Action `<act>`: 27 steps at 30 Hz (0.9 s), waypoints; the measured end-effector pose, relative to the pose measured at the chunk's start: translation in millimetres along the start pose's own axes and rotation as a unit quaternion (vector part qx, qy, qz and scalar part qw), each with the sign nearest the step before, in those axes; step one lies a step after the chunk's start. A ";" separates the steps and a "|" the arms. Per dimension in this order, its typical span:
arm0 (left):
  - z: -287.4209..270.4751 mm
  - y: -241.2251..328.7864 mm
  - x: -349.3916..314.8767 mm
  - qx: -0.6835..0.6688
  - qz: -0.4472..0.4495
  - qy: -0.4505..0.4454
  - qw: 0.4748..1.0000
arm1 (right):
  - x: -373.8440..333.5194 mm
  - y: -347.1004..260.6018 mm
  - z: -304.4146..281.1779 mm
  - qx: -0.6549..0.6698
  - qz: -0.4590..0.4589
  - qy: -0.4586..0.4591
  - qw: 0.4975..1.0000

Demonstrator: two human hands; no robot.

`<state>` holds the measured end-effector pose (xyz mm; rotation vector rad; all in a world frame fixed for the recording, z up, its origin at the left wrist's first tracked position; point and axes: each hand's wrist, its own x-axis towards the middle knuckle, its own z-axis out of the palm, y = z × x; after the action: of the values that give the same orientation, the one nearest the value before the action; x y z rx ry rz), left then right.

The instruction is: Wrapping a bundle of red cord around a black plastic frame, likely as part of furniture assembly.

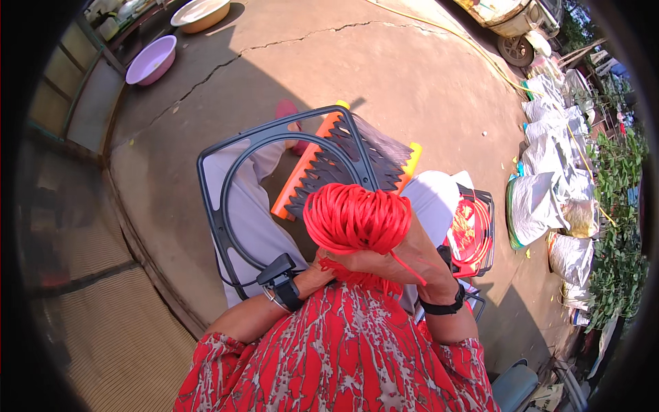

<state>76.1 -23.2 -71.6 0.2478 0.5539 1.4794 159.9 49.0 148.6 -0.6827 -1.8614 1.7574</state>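
Observation:
A thick looped bundle of red cord (357, 218) is held up in front of my chest. My right hand (406, 255) is closed round its lower right side, and a loose cord end sticks out past it. My left hand (320, 269) is at the bundle's lower left, closed against the red strands; most of its fingers are hidden. More red strands hang below both hands. Across my lap leans a black plastic frame (208, 182) with a round ring inside. Just beyond the bundle, partly behind the frame, is an orange-edged rack (295, 184) with black jagged strips and yellow ends.
A black crate (489, 237) of red cord stands beside my right leg. Filled white sacks (539, 206) line the right side next to green plants (611, 233). A purple basin (152, 60) and an orange basin (200, 15) lie far left. A yellow hose (473, 51) crosses the concrete.

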 end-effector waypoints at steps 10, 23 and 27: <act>50.6 51.3 -0.3 0.295 -0.185 0.094 0.933 | 85.1 10.7 1.1 -0.239 -0.386 0.096 0.886; 36.9 40.2 5.2 0.263 -0.197 0.092 0.940 | 76.5 139.9 -32.7 -0.598 -0.188 -0.134 0.767; 36.1 37.5 6.4 0.264 -0.203 0.099 0.938 | 74.6 135.6 -40.4 -0.567 -0.245 -0.130 0.775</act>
<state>61.3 -7.0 -24.0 0.3792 1.0986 0.9362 133.6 134.7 16.1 -0.2393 -2.8879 0.2485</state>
